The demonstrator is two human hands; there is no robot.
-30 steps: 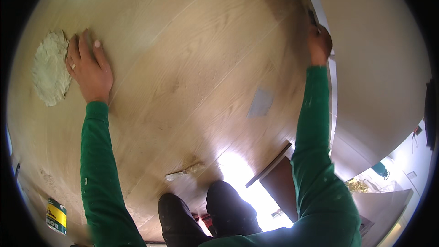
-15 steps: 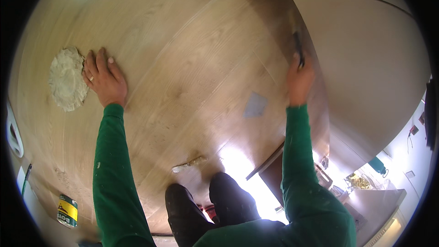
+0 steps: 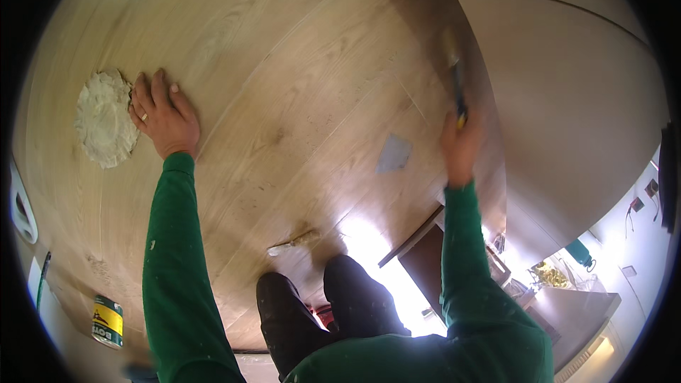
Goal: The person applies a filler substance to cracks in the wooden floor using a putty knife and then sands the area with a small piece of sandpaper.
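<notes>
My left hand (image 3: 167,120) lies flat on the wood-grain floor (image 3: 284,99) with its fingers stretched out; a ring shows on one finger. Its fingertips are at the edge of a crumpled, whitish, roughly round piece (image 3: 106,119), whose material I cannot make out. Over at the right, my right hand (image 3: 461,143) is closed around the handle of a brush (image 3: 457,74) with pale bristles and a dark handle with some yellow. The brush points away from me along the floor beside a beige panel (image 3: 560,92). Motion blurs the bristles and hand slightly.
A flat grey piece (image 3: 394,154) lies left of my right forearm. Before my knees is a narrow whitish strip (image 3: 292,242). A dark green and yellow can (image 3: 107,322) stands at the lower left. A grey-white cabinet (image 3: 571,323) and a green bottle (image 3: 582,255) are at the lower right.
My right hand has drawn back toward me with the brush, whose bristles now show more clearly. My left hand stays in place on the floor.
</notes>
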